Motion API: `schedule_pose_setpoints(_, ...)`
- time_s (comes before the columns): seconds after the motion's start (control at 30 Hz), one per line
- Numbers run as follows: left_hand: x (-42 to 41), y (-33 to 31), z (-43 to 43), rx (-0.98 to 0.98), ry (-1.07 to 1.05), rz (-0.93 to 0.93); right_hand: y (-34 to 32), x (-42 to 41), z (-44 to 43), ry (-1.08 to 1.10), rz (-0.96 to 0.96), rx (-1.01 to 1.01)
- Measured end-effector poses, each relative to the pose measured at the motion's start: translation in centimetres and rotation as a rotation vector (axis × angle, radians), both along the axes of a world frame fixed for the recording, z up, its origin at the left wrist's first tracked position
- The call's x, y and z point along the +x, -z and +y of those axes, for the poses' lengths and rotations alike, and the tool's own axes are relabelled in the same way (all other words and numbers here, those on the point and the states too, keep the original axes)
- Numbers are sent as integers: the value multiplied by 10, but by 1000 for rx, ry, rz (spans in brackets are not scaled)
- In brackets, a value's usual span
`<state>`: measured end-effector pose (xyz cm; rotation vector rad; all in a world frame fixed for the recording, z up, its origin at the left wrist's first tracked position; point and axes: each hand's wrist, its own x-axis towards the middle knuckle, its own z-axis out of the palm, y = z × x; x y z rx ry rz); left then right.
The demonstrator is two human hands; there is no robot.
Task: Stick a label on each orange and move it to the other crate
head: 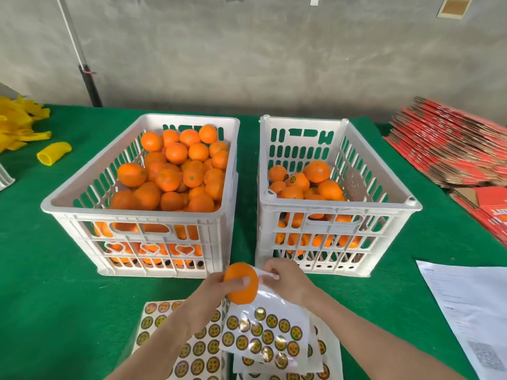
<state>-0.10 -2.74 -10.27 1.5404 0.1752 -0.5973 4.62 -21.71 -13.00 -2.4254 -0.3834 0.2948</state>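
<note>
- The orange (241, 290) in hand sits just in front of the two crates, above the label sheets. No label shows on the side facing the camera, so I judge it is not yet labelled.
- The left hand (211, 290) holds it firmly, the thumb across its near face and the fingers curled behind.
- Right beside the fruit, the right hand (286, 281) pinches the upper edge of a glossy label sheet (263, 335), which hangs down and toward the person from that pinch. I cannot tell whether a single label is already lifted.
- Below both grips, more label sheets (192, 349) lie flat on the green table cover (55, 297).
- Beyond the left hand stands the source crate (137, 214), heaped nearly to the rim with bare oranges; most of the work is left.
- Beyond the right hand stands the receiving crate (337, 205), perhaps half full; one orange (299, 182) on top shows a round label.
- Well off to the right lie a printed paper (472, 311) and stacked red cartons (452, 149).
- Well off to the left lie yellow foam sleeves (53, 153).
- Judgement: the task is well begun yet far from half done. This orange needs its label, then a short carry forward and right.
</note>
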Motion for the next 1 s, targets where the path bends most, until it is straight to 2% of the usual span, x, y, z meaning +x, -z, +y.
schedule_pose_setpoints(0.1, 3, 11, -1, -106, 77, 46, -10, 0, 0, -15, 8, 52)
schedule_pose_setpoints(0.2, 6, 13, -8, -138, 58, 50, -12, -4, -1, 30, -20, 114)
schedule_pose_setpoints(0.23, 7, 14, -10, -142, 43, 49, -12, -8, -3, 56, -90, 112)
schedule_pose_setpoints(0.33, 10, 16, -12, -220, 4, 60, -12, -22, -10, 94, -479, 89)
schedule_pose_setpoints(0.37, 11, 18, -11, -246, -5, 71, -10, -26, -13, 71, -526, 115)
schedule_pose_setpoints(0.5, 14, 24, -9, -325, -8, 83, -10, -43, -16, -144, -297, 221)
schedule_pose_setpoints(0.57, 17, 26, -10, -341, -12, 100, -9, -45, -17, -218, -256, 223)
schedule_pose_setpoints(0.73, 21, 30, -9, -368, -23, 120, -13, -47, -16, -291, -303, 139)
schedule_pose_setpoints(1.0, 26, 31, -6, -397, 30, 180, -16, -51, -14, -441, -490, 4)
